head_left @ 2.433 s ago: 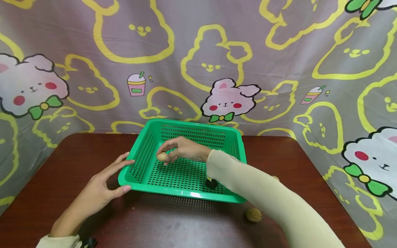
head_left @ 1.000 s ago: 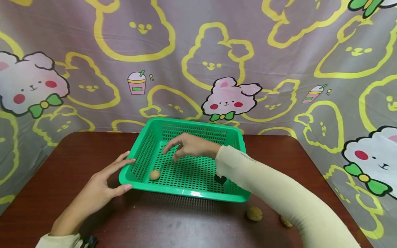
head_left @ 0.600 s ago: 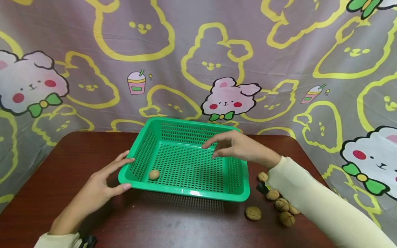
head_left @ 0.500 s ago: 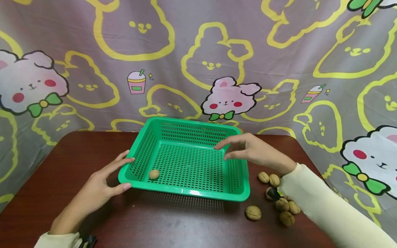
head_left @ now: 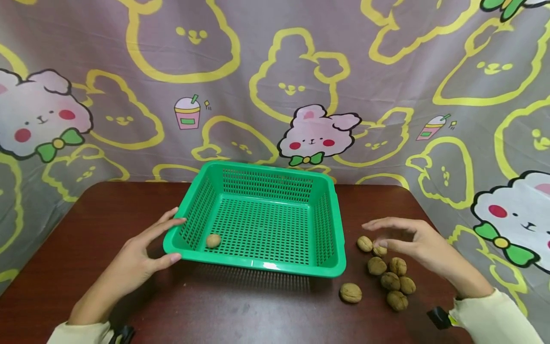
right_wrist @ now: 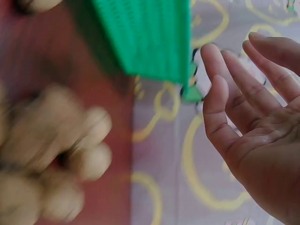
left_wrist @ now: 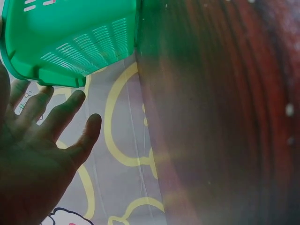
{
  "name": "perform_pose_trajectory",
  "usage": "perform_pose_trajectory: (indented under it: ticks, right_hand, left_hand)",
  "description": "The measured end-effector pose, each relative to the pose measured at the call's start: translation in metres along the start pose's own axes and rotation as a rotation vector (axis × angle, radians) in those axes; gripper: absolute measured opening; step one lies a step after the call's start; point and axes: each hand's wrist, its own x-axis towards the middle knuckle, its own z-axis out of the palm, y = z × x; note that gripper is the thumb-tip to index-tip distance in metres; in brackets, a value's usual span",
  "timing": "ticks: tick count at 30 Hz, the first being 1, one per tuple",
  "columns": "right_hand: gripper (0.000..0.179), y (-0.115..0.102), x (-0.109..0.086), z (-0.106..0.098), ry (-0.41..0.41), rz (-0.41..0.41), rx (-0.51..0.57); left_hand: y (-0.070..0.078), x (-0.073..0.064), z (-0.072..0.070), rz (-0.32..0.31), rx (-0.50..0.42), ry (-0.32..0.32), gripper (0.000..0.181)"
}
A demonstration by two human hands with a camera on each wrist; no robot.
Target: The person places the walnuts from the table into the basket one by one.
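A green plastic basket (head_left: 262,268) with slotted walls stands on the table, and one walnut (head_left: 213,241) lies in its front left corner. My left hand (head_left: 136,258) rests its fairly straight fingertips and thumb on the basket's left rim and front left corner; the left wrist view shows the fingers (left_wrist: 65,112) spread along the rim. To the right of the basket, my right hand (head_left: 423,246) hovers over a loose group of walnuts (head_left: 390,281), fingers relaxed and apart, holding nothing. It partly hides one walnut (head_left: 380,248). Another walnut (head_left: 351,293) lies apart, near the basket's front right corner.
The dark red-brown table (head_left: 240,310) has its back edge close behind the basket. A patterned cloth (head_left: 240,95) hangs behind it and along the sides. A dark wrist strap (head_left: 439,317) sits by the right sleeve.
My right hand let a walnut go in the basket, then moved out to the right over the walnut group, uncovering several of them. The left hand stayed at the rim.
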Motion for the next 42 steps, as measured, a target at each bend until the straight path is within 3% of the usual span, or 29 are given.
perform_pose_trajectory:
  ticks: [7,15,22,30,42]
  right_hand:
    - [0.031,0.042,-0.038,-0.001,0.058,0.136,0.024]
    - [0.028,0.081,-0.056,-0.001,0.049,0.130,0.130]
    - [0.027,0.104,-0.059,-0.003,0.022,0.137,0.141]
    - [0.029,0.117,-0.059,-0.002,-0.018,0.121,0.142]
    - [0.028,0.117,-0.055,0.004,0.038,0.140,0.029]
  left_hand:
    - [0.000,-0.001,-0.001,-0.003,-0.003,-0.001,0.070]
    - [-0.001,-0.001,0.000,-0.010,0.006,-0.006,0.070]
    - [-0.001,-0.001,0.000,-0.016,0.010,-0.005,0.070]
    - [-0.001,0.000,0.000,0.000,0.018,0.003,0.070]
    - [-0.001,0.000,0.001,0.013,0.001,0.008,0.070]
